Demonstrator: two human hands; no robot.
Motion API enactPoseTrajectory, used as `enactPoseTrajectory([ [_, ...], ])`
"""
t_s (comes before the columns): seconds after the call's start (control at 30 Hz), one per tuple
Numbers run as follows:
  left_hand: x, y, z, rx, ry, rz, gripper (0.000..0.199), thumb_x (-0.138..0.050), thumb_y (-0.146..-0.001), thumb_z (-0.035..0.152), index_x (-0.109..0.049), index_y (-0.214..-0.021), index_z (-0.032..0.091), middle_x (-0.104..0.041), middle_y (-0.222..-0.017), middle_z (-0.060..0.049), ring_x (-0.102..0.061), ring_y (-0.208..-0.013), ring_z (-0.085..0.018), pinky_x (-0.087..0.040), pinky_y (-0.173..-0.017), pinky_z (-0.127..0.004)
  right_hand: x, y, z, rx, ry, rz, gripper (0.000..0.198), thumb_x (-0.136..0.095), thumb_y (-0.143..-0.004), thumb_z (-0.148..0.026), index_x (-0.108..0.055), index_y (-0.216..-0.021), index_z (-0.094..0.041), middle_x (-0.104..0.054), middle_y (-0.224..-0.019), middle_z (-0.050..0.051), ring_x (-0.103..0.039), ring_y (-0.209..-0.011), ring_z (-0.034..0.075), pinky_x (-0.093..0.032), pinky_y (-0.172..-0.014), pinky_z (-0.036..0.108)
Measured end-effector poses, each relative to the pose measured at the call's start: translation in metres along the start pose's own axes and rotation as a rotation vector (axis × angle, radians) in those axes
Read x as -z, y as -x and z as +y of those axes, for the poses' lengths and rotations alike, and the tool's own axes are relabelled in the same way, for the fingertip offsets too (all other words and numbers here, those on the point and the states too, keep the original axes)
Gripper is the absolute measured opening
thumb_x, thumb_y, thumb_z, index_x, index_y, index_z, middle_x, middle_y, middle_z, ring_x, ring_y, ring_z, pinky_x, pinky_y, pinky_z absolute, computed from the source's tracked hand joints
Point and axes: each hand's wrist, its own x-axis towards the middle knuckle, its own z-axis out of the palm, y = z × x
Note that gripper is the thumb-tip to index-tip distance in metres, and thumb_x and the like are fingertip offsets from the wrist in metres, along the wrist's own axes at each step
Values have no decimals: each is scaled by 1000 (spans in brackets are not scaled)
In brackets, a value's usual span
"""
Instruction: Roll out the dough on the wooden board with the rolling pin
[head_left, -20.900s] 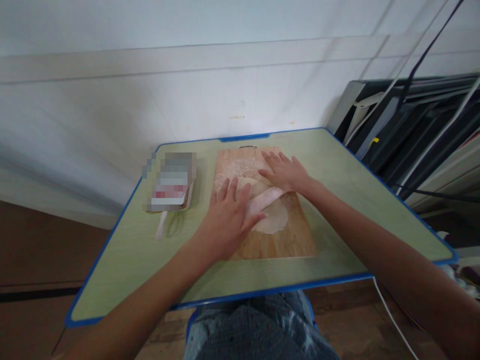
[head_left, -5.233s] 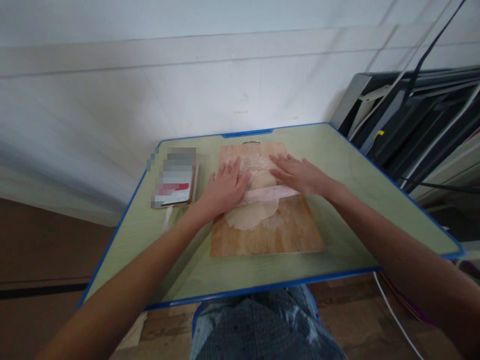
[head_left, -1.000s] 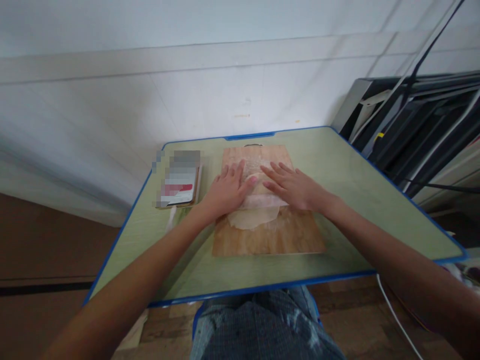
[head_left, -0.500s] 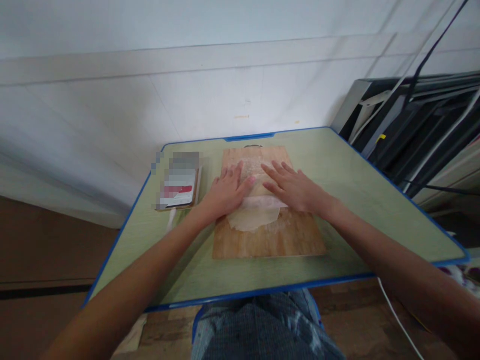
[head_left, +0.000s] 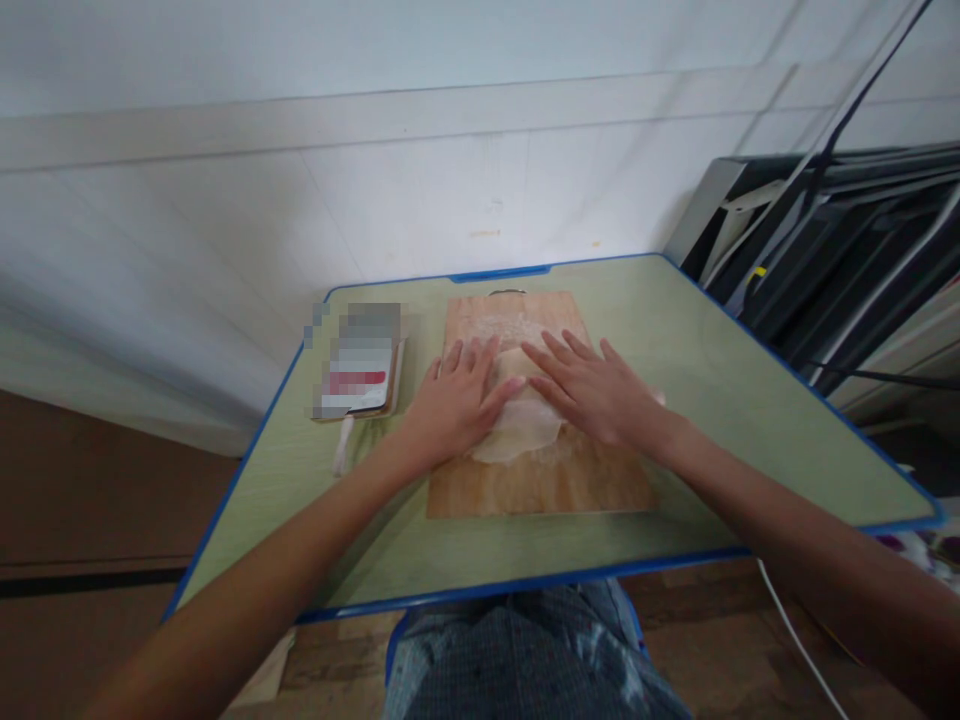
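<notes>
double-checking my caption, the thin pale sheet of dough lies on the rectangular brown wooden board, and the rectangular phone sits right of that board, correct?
Not quite: in the head view, the rectangular phone sits left of the rectangular brown wooden board, not right. The thin pale sheet of dough does lie on that board.

plain whitish wall (head_left: 420, 200), kinda scuffed, pale band (head_left: 405, 115) running across it, blue-edged light green table (head_left: 720, 420) near it, bunch of dark flat panels (head_left: 847, 240) off to the right, wood-look floor (head_left: 697, 640), softish dim light
</notes>
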Motion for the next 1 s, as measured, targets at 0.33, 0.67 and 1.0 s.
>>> enactPoseTrajectory([
  [0.33,-3,-4,-5,-9,99,-10,66,-17,-94,55,-19,-146,14,-26,-152,-13,-20,-141,-27,-23,-111,-46,-5,-10,8,30,-46,34,60,-20,-96,-49,-25,-146,-17,-25,-152,13,-21,-139,27,-25,-106,57],
  [0.67,1,39,12,-171,-11,-3,68,-17,-92,60,-20,-147,19,-20,-154,-10,-12,-142,-29,-17,-114,-47,-10,26,-5,77,-57,112,52,-18,-97,-40,-36,-142,-21,-39,-146,10,-33,-134,22,-26,-108,49],
  [1.0,-1,3,-1,40,27,6,67,-16,-94,56,-16,-147,16,-20,-154,-15,-13,-142,-31,-22,-110,-53,-7,-8,5,71,-64,43,55,-19,-97,-39,-26,-146,-15,-29,-150,13,-24,-138,25,-27,-107,52],
])
